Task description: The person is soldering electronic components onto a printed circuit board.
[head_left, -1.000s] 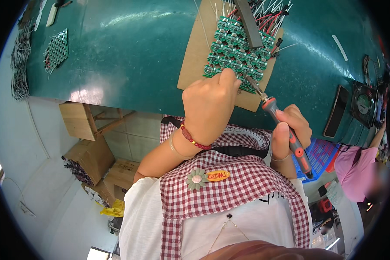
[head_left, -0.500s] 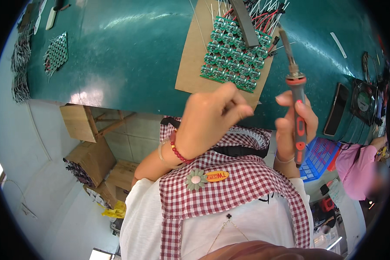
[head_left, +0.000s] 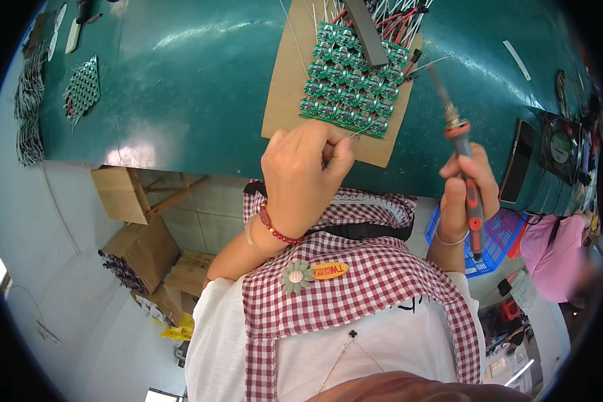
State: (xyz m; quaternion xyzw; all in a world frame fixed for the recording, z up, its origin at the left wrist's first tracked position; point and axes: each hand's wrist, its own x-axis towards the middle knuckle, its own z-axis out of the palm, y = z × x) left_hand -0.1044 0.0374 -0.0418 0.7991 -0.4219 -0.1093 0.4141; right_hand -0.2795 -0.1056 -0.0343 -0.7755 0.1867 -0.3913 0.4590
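My right hand (head_left: 472,184) is wrapped round the grip of a soldering iron (head_left: 463,147), grey and red. Its metal tip, smeared by motion, points up and away over the green table. My left hand (head_left: 305,164) is closed in a pinch at the near edge of a panel of green circuit boards (head_left: 348,84). A thin wire (head_left: 356,134) sticks out from its fingertips toward the panel's near right corner. The panel lies on a brown board (head_left: 281,100). A dark grey bar (head_left: 366,37) rests across it, with white, red and black wires (head_left: 398,23) beyond.
A smaller circuit-board panel (head_left: 84,89) and bundles of wires (head_left: 30,110) lie at the left. On the right are a phone (head_left: 518,161), a black fan (head_left: 560,149) and a white strip (head_left: 516,60). A blue basket (head_left: 482,251) stands below the table edge, near a person in pink (head_left: 549,254).
My left hand has moved slightly left, and the thin wire now shows at its fingertips. The iron has tilted, its handle end shifting right. The panel sits a little farther left in view.
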